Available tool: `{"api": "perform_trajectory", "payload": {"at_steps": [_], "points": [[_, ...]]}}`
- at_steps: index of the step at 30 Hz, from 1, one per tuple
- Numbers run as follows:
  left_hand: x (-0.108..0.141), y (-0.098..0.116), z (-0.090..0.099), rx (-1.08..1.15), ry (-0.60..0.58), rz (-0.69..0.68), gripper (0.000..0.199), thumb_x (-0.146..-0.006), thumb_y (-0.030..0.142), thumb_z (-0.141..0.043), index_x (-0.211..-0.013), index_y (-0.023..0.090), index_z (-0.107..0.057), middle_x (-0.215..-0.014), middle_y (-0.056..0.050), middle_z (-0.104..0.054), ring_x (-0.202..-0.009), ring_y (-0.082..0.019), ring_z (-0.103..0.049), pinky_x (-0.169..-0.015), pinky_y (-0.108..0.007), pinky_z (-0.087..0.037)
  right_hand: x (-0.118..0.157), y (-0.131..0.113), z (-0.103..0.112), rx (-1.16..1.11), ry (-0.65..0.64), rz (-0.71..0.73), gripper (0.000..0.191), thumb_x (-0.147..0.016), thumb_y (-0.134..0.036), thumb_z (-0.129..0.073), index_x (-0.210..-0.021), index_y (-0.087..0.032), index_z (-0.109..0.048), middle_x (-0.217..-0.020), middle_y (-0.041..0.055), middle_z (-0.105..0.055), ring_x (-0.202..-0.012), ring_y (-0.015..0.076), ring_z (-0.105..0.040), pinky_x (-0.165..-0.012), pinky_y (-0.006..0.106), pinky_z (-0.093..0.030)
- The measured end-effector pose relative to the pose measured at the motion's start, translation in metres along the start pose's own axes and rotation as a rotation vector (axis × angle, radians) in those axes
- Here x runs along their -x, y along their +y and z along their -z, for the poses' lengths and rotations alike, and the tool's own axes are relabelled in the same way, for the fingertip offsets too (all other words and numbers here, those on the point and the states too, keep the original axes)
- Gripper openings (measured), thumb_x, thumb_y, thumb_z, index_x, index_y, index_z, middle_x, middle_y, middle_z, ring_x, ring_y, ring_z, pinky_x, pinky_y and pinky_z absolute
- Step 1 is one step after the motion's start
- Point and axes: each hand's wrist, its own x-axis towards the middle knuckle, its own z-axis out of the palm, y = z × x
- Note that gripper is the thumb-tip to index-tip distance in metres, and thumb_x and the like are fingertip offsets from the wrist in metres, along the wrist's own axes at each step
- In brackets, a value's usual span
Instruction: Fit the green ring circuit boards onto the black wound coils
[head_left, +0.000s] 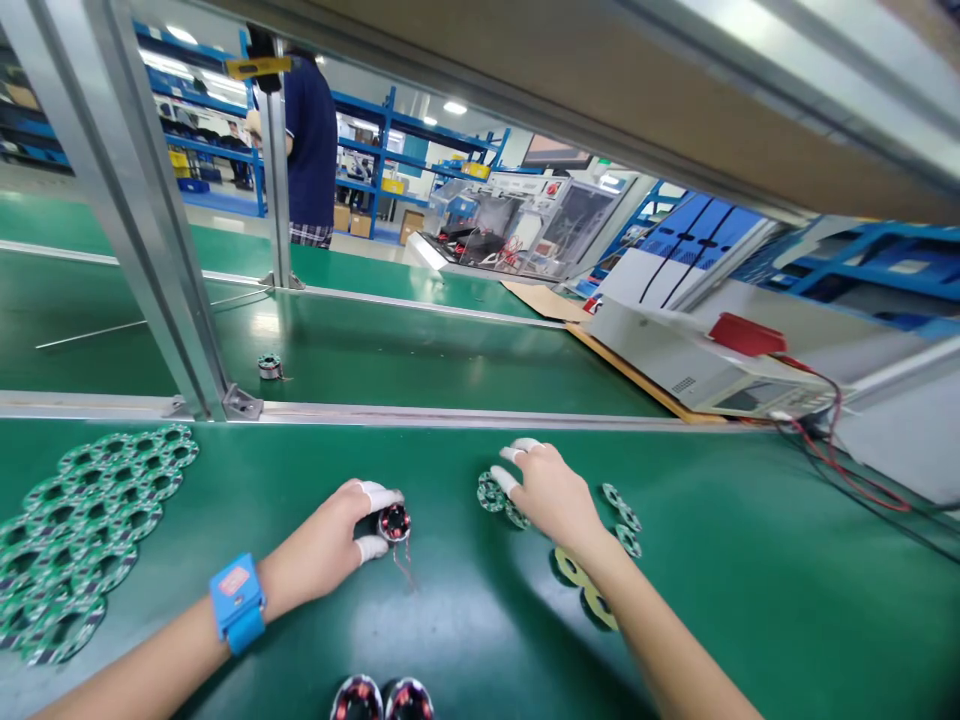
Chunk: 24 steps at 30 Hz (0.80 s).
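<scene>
My left hand (330, 545), with white finger cots and a blue wrist strap, grips a small motor stator (394, 522) between thumb and finger. Copper windings show in its dark middle, and thin wire leads trail below onto the green table. My right hand (551, 495), also in finger cots, hovers over small round green circuit boards (491, 492), thumb and fingers apart. Its thumb is close to one board; whether it touches I cannot tell. Two more stators (409, 700) stand at the bottom edge, partly cut off.
Many ring-shaped circuit boards (94, 510) lie in a sheet at left. Right of my right arm are loose green boards (621, 505); yellow rings (571, 568) lie partly beneath it. A metal rail (450, 415) and post (142, 200) border the table. Another stator (270, 367) stands beyond.
</scene>
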Motion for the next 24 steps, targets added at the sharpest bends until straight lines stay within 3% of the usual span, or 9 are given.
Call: {"api": "perform_trajectory", "payload": {"at_steps": [3, 6, 8, 11, 13, 15, 18, 22, 24], "points": [[-0.001, -0.004, 0.002, 0.010, -0.002, 0.010, 0.049, -0.073, 0.006, -0.056, -0.121, 0.017, -0.054, -0.119, -0.009, -0.057, -0.110, -0.021, -0.052, -0.101, -0.037, -0.037, -0.010, 0.016, 0.000, -0.066, -0.086, 0.057, 0.011, -0.070, -0.021, -0.062, -0.072, -0.019, -0.072, -0.095, 0.0101, -0.068, -0.091, 0.0268, -0.060, -0.081, 0.039, -0.048], [-0.003, -0.004, 0.004, 0.019, 0.066, 0.045, 0.057, -0.067, -0.001, -0.047, -0.120, 0.017, -0.054, -0.122, -0.008, -0.056, -0.113, -0.020, -0.050, -0.102, -0.037, -0.036, -0.010, 0.010, 0.001, -0.154, -0.095, 0.090, 0.012, -0.071, -0.021, -0.060, -0.076, -0.019, -0.071, -0.095, 0.0090, -0.068, -0.091, 0.0258, -0.061, -0.083, 0.039, -0.048], [-0.004, 0.000, 0.006, 0.029, 0.170, 0.063, 0.048, -0.070, 0.001, -0.044, -0.114, 0.017, -0.057, -0.116, -0.007, -0.059, -0.108, -0.019, -0.053, -0.099, -0.036, -0.039, -0.007, -0.003, 0.001, -0.276, -0.096, 0.092, 0.018, -0.074, -0.026, -0.058, -0.085, -0.018, -0.070, -0.090, 0.0076, -0.069, -0.083, 0.0226, -0.063, -0.075, 0.036, -0.052], [-0.006, 0.013, 0.007, 0.024, 0.291, 0.029, 0.025, -0.082, 0.017, -0.046, -0.102, 0.018, -0.061, -0.104, -0.006, -0.062, -0.099, -0.019, -0.054, -0.092, -0.035, -0.042, 0.000, -0.029, -0.004, -0.685, -0.142, 0.067, 0.026, -0.075, -0.035, -0.059, -0.091, -0.016, -0.068, -0.077, 0.0053, -0.068, -0.064, 0.0180, -0.062, -0.059, 0.030, -0.054], [-0.007, 0.022, 0.006, 0.011, 0.273, -0.011, 0.019, -0.085, 0.026, -0.047, -0.092, 0.020, -0.064, -0.095, -0.004, -0.064, -0.092, -0.019, -0.054, -0.086, -0.033, -0.042, 0.007, -0.049, -0.010, -0.945, -0.190, 0.055, 0.028, -0.072, -0.037, -0.063, -0.090, -0.016, -0.067, -0.073, 0.0045, -0.067, -0.060, 0.0167, -0.060, -0.053, 0.029, -0.053], [-0.008, 0.029, 0.005, -0.006, 0.228, -0.027, 0.019, -0.086, 0.026, -0.048, -0.076, 0.020, -0.063, -0.082, -0.002, -0.063, -0.084, -0.018, -0.053, -0.078, -0.030, -0.042, 0.014, -0.066, -0.015, -1.061, -0.219, 0.060, 0.027, -0.072, -0.036, -0.063, -0.090, -0.017, -0.067, -0.075, 0.0042, -0.066, -0.059, 0.0153, -0.058, -0.051, 0.027, -0.052], [-0.009, 0.034, 0.003, -0.007, 0.219, -0.002, 0.026, -0.085, 0.021, -0.047, -0.060, 0.018, -0.056, -0.068, 0.000, -0.058, -0.076, -0.016, -0.051, -0.070, -0.027, -0.040, 0.027, -0.084, -0.016, -1.061, -0.201, 0.100, 0.029, -0.074, -0.033, -0.062, -0.099, -0.018, -0.066, -0.081, 0.0050, -0.064, -0.062, 0.0150, -0.058, -0.053, 0.027, -0.054], [-0.008, 0.036, 0.001, 0.008, 0.236, 0.031, 0.027, -0.084, 0.019, -0.046, -0.059, 0.018, -0.056, -0.066, 0.001, -0.057, -0.073, -0.015, -0.050, -0.068, -0.026, -0.039, 0.033, -0.085, -0.012, -0.853, -0.066, 0.218, 0.034, -0.068, -0.027, -0.069, -0.101, -0.021, -0.065, -0.083, 0.0050, -0.062, -0.069, 0.0177, -0.058, -0.054, 0.027, -0.054], [-0.007, 0.035, 0.000, -0.071, 0.256, 0.033, 0.022, -0.084, 0.026, -0.050, -0.066, 0.019, -0.060, -0.072, -0.001, -0.059, -0.076, -0.016, -0.051, -0.070, -0.028, -0.039, 0.029, -0.078, -0.012, -0.741, -0.013, 0.222, 0.029, -0.069, -0.028, -0.067, -0.096, -0.021, -0.066, -0.081, 0.0056, -0.062, -0.069, 0.0184, -0.058, -0.052, 0.027, -0.053]]}}
